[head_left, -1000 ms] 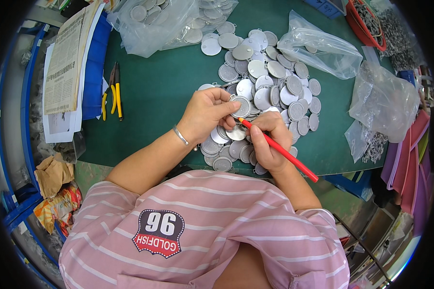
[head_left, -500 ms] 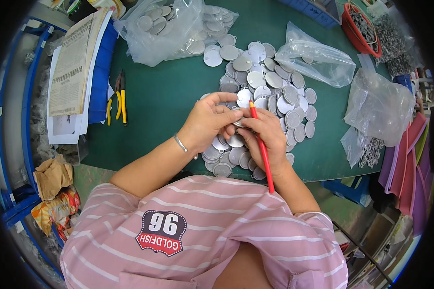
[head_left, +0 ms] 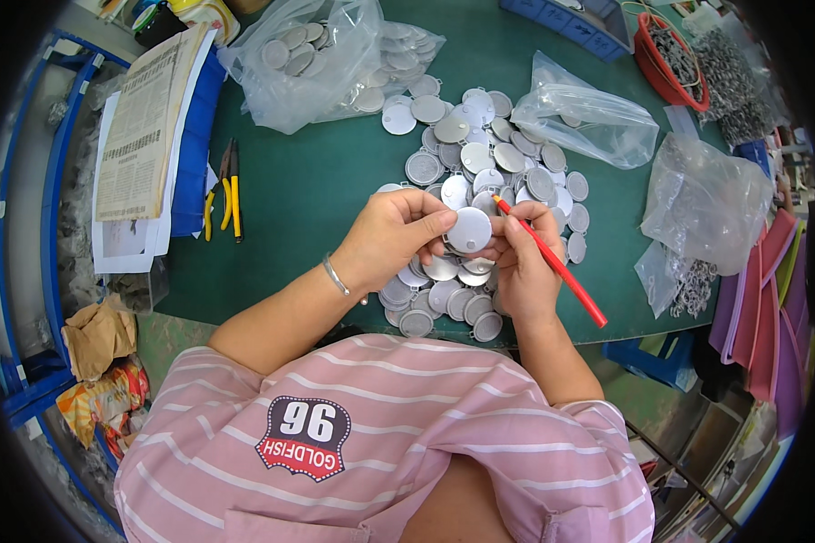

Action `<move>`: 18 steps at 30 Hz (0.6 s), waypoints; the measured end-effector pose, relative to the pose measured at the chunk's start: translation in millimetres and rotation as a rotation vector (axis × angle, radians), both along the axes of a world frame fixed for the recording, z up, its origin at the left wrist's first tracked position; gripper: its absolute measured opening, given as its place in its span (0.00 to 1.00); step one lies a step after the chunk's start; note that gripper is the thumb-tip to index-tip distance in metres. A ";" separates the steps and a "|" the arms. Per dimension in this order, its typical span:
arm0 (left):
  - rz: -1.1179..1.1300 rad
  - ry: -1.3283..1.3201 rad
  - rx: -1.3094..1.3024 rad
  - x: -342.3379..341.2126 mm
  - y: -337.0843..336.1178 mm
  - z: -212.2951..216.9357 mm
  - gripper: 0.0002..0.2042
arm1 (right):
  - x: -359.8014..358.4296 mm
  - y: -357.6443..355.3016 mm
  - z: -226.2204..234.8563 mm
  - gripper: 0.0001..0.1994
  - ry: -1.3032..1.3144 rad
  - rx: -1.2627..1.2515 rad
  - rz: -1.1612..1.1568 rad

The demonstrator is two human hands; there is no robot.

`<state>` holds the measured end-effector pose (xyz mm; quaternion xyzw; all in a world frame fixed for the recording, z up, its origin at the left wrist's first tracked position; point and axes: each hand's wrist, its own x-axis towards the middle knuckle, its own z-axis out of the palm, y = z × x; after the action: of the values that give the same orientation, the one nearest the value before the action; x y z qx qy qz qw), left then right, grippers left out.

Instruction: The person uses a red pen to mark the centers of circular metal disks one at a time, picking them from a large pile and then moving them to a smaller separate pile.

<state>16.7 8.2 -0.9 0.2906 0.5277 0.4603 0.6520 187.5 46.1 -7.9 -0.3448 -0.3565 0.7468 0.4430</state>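
Between the thumb and fingers of my left hand is a round silver metal disc, its smooth face turned up with a small knob near the rim. My right hand grips a red pencil, its pale tip pointing up and left, above and beside the disc. The fingers of that hand also reach the disc's right edge. Under and around both hands spreads a loose pile of similar discs, many with a small loop at the edge. Some lie smooth side up, others show a raised rim.
Plastic bags with discs lie at the back left of the green table. Yellow-handled pliers rest beside a blue bin with papers. To the right are clear bags, a red basket of metal parts and a blue tray.
The disc has been turned so its smooth face shows. My right hand has shifted right and down, and the pencil has swung from nearly upright to a slant.
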 end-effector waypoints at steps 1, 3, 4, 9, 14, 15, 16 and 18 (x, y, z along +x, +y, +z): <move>0.081 -0.008 0.090 -2.4 0.6 2.9 0.08 | 0.1 0.8 0.0 0.05 -0.020 0.028 -0.016; 0.244 -0.024 0.271 -14.4 3.2 10.7 0.09 | 0.5 2.7 -0.1 0.05 -0.061 0.083 -0.048; 0.372 0.054 0.319 -26.9 10.1 19.3 0.08 | 1.8 3.4 -1.6 0.04 -0.078 0.099 -0.054; 0.576 0.951 0.506 -116.9 57.6 34.5 0.10 | 3.5 0.4 -0.5 0.05 -0.085 0.078 -0.053; 0.257 1.272 0.740 -70.4 49.9 25.0 0.09 | -2.1 -1.6 -1.4 0.04 -0.100 0.091 -0.073; 0.162 1.220 0.751 -59.8 47.3 13.4 0.09 | -2.9 -1.9 0.1 0.04 -0.097 0.092 -0.060; 0.180 1.269 0.755 -50.4 46.7 2.7 0.10 | -2.7 -1.8 1.9 0.05 -0.098 0.095 -0.051; 0.240 1.361 0.739 -39.5 45.3 -3.2 0.15 | -2.7 -1.1 3.7 0.05 -0.099 0.103 -0.041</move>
<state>-22.8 53.5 -4.1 0.6479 0.6519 0.3939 -0.0082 184.8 45.0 -4.2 -0.3652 -0.4089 0.7004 0.4570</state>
